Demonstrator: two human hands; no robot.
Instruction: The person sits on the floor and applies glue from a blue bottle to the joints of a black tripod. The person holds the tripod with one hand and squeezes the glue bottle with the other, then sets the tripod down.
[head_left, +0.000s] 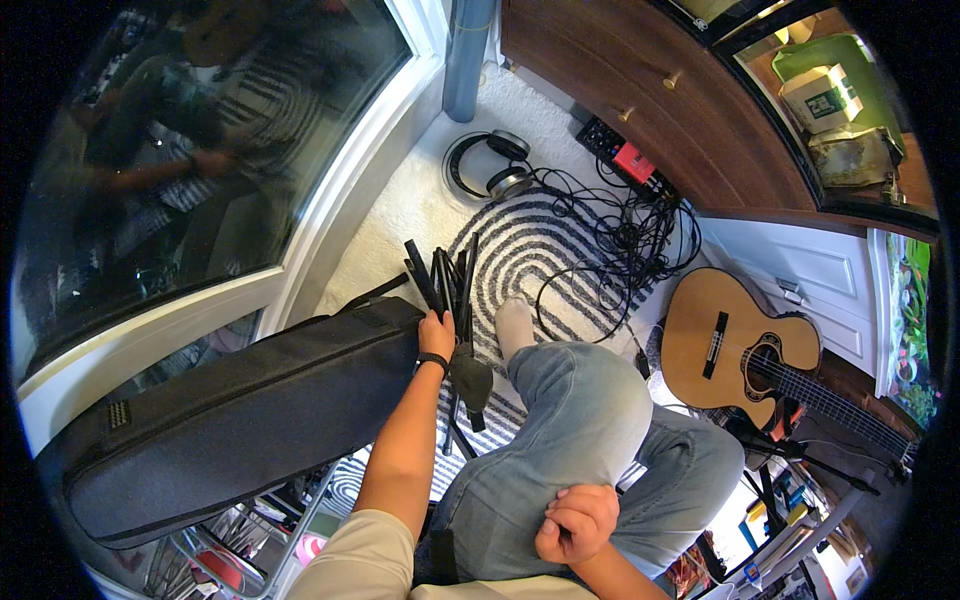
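My left hand (436, 336) grips part of a black folding stand (445, 281), whose tubes and legs are bunched together above the striped rug. A black fabric piece (471, 375) hangs at the stand, just right of my wrist. Close by on the left lies a long black soft case (247, 420), its end beside my left hand. My right hand (579, 523) rests on my thigh in jeans with its fingers curled; nothing shows in it.
Silver headphones (508, 182) and tangled black cables (637, 240) lie on the rug (577, 307). A red pedal (634, 163) sits beside the brown cabinet (645, 112). An acoustic guitar (705, 322) stands at right. A glass door (187, 165) is at left.
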